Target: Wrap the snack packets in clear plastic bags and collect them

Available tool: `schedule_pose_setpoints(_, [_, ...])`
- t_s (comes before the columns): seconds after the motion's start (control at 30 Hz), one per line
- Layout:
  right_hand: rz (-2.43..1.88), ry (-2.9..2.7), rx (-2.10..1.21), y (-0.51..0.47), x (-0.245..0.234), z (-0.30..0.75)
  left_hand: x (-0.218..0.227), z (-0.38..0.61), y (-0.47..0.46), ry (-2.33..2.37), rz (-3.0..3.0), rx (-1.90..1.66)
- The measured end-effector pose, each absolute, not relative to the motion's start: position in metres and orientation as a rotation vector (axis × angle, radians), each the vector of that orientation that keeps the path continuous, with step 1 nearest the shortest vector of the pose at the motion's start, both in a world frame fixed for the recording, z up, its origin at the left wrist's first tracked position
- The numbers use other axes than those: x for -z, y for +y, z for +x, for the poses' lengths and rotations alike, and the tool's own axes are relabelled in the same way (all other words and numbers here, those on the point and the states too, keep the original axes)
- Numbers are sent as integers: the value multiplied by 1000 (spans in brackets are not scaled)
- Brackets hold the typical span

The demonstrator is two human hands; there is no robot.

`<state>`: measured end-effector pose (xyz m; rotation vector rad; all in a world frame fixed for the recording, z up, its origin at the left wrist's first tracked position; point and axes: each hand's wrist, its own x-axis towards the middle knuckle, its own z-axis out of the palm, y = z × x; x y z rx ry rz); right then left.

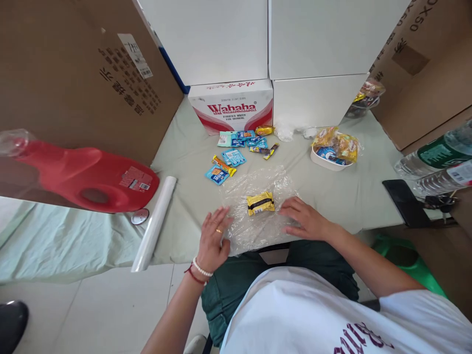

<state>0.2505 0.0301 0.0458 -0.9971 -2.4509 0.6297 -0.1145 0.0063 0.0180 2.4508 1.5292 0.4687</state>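
Note:
A crinkled sheet of clear plastic wrap [239, 236] lies spread on the cloth-covered table in front of me. On its middle rests a small yellow snack packet [260, 203] with a dark band. My left hand [215, 235] lies at the sheet's left edge, fingers stretched out, with nothing held. At the right edge, my right hand [304, 219] touches the sheet with its fingers apart, close to the packet. Neither hand touches the packet.
Behind the sheet lie several blue and yellow snack packets [233, 157] before a Wahaha carton [232, 108]. A white bowl [328, 163] of packets stands right. Leftward are a roll of plastic wrap [155, 223] and a red jug [88, 172]; bottles [438, 152] and a phone [405, 202] are far right.

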Motion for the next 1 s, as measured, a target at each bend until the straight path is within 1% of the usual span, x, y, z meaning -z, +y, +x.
schedule_pose_setpoints(0.07, [-1049,-2462,-661,6,-33,264,-19,-117,-11,1322,2515,-353])
schedule_pose_setpoints(0.13, [-1088,-2435,-665,-11,-18,272,-14,-118,-21,1214,2511,-305])
schedule_pose_setpoints(0.27, [-1018,-2314,-670,-12,-6,274,-2,-123,-16,1185,2367,-430])
schedule_pose_setpoints(0.4, [-942,-2341,-796,18,-30,273,-13,-128,8,1254,2048,-621])
schedule_pose_setpoints(0.5, [-982,-2389,-772,55,-56,269,-29,-126,36,1377,1850,-695])
schedule_pose_setpoints(0.6, [-1115,-2444,-698,99,-68,260,-36,-120,68,1447,1777,-765])
schedule_pose_setpoints(0.73, [-1462,-2626,-629,138,-64,245,-19,-109,96,1597,1680,-814])
schedule_pose_setpoints(0.83, [-1695,-2578,-343,139,-63,235,-2,-107,98,1767,1648,-886])
schedule_pose_setpoints(0.9, [-1607,-2456,-219,130,-66,225,3,-109,92,1896,1649,-1029])
schedule_pose_setpoints(0.93, [-1490,-2429,-229,125,-68,219,2,-110,87,1979,1645,-1125])
schedule_pose_setpoints(1.0, [-1219,-2460,-357,117,-68,206,-7,-107,72,2163,1631,-1338])
